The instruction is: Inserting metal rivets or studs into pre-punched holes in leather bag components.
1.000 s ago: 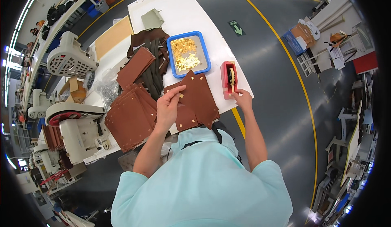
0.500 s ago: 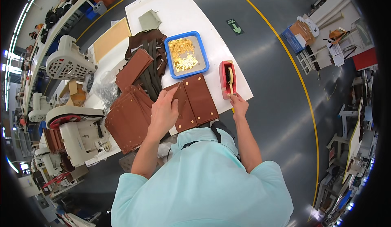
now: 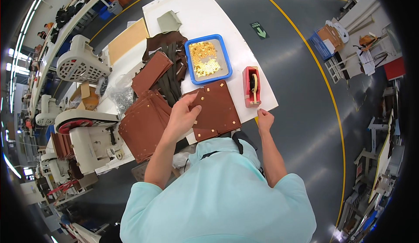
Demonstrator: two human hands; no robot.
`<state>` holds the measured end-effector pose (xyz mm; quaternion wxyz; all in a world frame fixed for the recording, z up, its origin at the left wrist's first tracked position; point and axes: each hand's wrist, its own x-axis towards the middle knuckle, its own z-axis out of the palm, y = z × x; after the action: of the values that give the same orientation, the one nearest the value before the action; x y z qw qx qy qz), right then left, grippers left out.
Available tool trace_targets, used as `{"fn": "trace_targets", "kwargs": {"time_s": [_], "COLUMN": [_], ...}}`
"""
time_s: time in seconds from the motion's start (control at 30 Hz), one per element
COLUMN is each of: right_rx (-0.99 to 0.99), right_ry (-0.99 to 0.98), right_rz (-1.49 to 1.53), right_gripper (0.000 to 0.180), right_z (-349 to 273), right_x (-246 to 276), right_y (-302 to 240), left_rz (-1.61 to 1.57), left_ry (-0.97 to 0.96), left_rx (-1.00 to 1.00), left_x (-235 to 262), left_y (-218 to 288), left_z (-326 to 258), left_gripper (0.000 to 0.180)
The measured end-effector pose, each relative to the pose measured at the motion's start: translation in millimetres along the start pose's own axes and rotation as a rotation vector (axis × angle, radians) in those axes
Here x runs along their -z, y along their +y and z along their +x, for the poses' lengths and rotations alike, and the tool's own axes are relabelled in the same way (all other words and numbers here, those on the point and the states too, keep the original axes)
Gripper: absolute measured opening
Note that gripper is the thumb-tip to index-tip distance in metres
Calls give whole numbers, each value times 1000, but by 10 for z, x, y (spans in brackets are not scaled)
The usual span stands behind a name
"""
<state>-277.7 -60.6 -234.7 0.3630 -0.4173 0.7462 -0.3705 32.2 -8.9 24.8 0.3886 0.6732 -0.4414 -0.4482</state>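
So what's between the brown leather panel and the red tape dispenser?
Only bare white table between the brown leather panel and red tape dispenser, per the head view.

one blue tray [image 3: 190, 64] of many small gold pieces, too many to count. one red tape dispenser [image 3: 252, 86]. one brown leather panel [image 3: 215, 110] in front of the person, two stacks of brown panels [image 3: 144, 123] beside it. two hands [image 3: 183, 116].

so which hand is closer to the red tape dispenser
The right hand. It sits just below the red tape dispenser, near the table edge, apart from it. The left hand rests on the brown leather panel, farther off to the dispenser's left.
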Motion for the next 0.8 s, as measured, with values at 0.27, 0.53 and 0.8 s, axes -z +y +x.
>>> {"fn": "trace_targets", "kwargs": {"time_s": [0.27, 0.53, 0.8], "right_rx": [-1, 82, 87], "right_ry": [-698, -830, -813], "right_rz": [541, 456, 521], "right_gripper": [15, 15, 11], "right_z": [-923, -1157, -1176], "right_x": [205, 100, 65], "right_y": [-2037, -2260, -2225], "left_rz": [-88, -53, 46], "left_ry": [-106, -119, -84], "left_rx": [-12, -104, -111], "left_x": [-151, -255, -267], "left_y": [-65, -38, 98], "left_z": [-39, -114, -221], "left_gripper": [25, 23, 24]}}
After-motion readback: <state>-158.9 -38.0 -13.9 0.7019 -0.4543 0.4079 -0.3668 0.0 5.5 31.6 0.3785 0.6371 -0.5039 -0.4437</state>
